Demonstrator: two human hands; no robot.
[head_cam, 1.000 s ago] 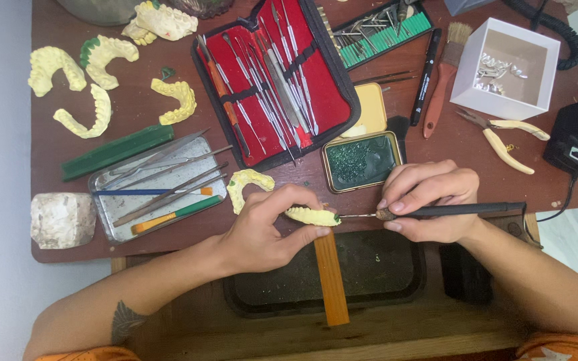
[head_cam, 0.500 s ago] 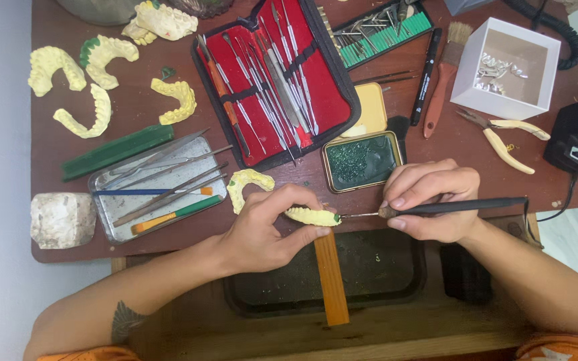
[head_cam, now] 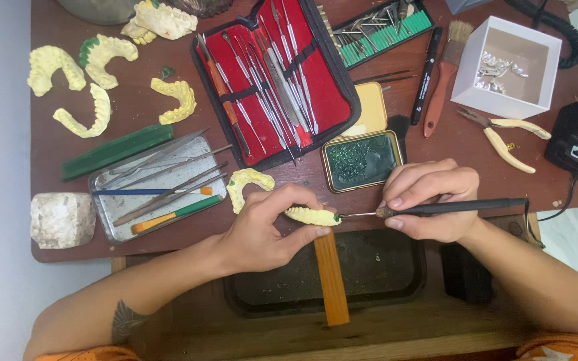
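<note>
The left hand [head_cam: 262,230] has its grip closed around a yellow dental cast [head_cam: 312,215]. The right hand [head_cam: 429,200] pinches a black-handled tool [head_cam: 456,207], whose tip touches the cast's end just beyond the left fingertips.

One view is given, taken from a head-worn camera looking almost straight down at close range onto a cluttered workbench [head_cam: 449,144], the forearms entering from the bottom edge.

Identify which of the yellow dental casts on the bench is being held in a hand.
The small yellow cast pinched in the left hand; the others lie untouched on the table.
</note>
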